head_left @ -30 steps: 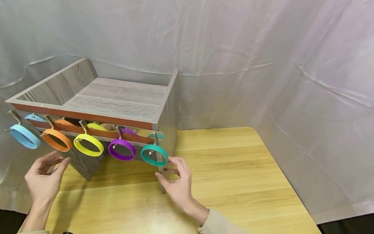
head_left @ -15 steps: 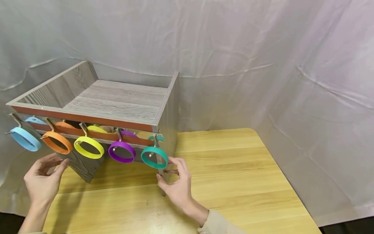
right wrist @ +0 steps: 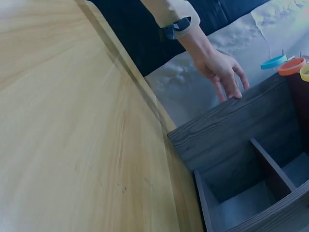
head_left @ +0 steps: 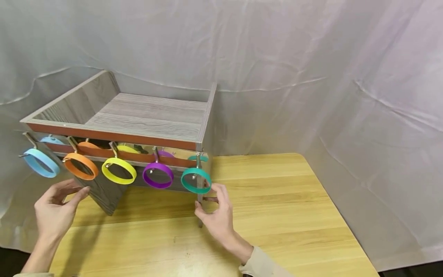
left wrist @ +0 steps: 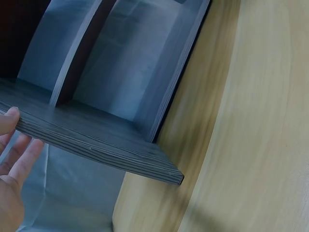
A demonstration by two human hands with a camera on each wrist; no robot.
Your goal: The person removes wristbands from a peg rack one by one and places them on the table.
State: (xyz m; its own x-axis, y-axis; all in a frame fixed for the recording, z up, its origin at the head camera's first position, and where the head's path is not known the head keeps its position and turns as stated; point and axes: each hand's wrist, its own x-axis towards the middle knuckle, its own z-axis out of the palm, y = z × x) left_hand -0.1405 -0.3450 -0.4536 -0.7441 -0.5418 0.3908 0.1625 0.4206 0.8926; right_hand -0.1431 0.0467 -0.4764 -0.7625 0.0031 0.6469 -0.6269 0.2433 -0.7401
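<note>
A grey wood-grain shelf with a raised rim stands toward the left of the table in the head view. Hooks along its front carry light blue, orange, yellow, purple and teal rings. My left hand grips the edge of the shelf's left side panel; in the left wrist view its thumb and fingers lie on opposite sides. At the other end, my right hand pinches the right panel's front edge below the teal ring, its fingertips partly hidden.
The shelf stands on a wood-grain table; tabletop extends to its right and in front. Grey sheeting hangs behind and at the sides. A divider shows under the shelf. A shiny strip behind the hooks reflects the rings.
The shelf, with its hanging rings, has shifted to the right in the last half second. Both hands have moved right with it, still holding the side panels.
</note>
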